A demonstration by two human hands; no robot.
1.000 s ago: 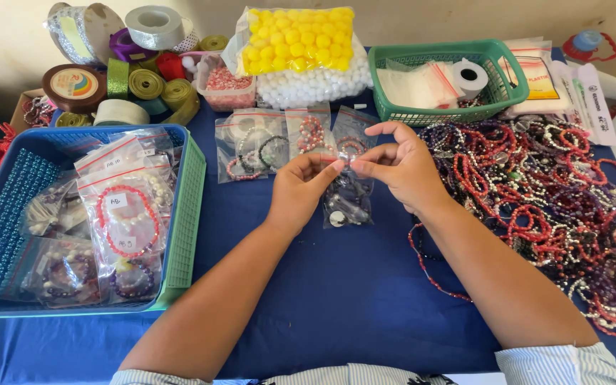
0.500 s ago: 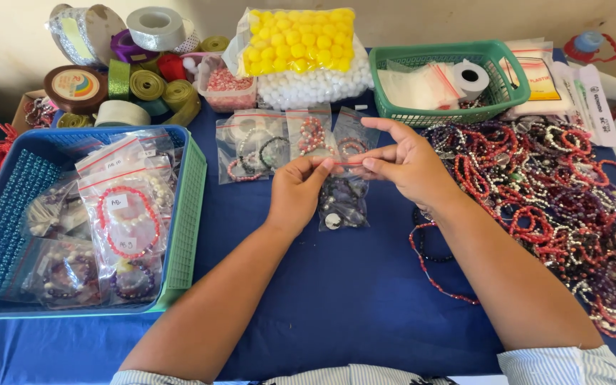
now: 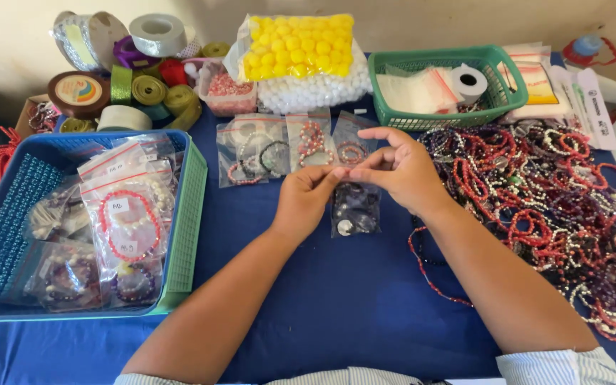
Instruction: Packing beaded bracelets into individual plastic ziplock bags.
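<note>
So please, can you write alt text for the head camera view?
Two bare hands, left hand and right hand, pinch the top of a small clear plastic bag holding dark beads, above a blue tablecloth beside a heap of red, white and purple bead bracelets.

Tabletop (image 3: 336,306): matt blue cloth, smooth, faint creases. Bag (image 3: 354,210) pinched at its top by the fingers (image 3: 336,173) of both hands: clear glossy plastic film, crinkled, dark shiny beads inside. Blue basket (image 3: 8,235): moulded plastic mesh, semi-matt; its rim looks green. Green basket (image 3: 497,68): same ribbed plastic, holding a white paper roll (image 3: 468,80). Bracelets (image 3: 557,207): glossy beads, red, white, dark. Ribbon spools (image 3: 147,89): satin sheen, one silver metallic. Yellow balls (image 3: 297,46): matt, fuzzy, under shiny film.
</note>
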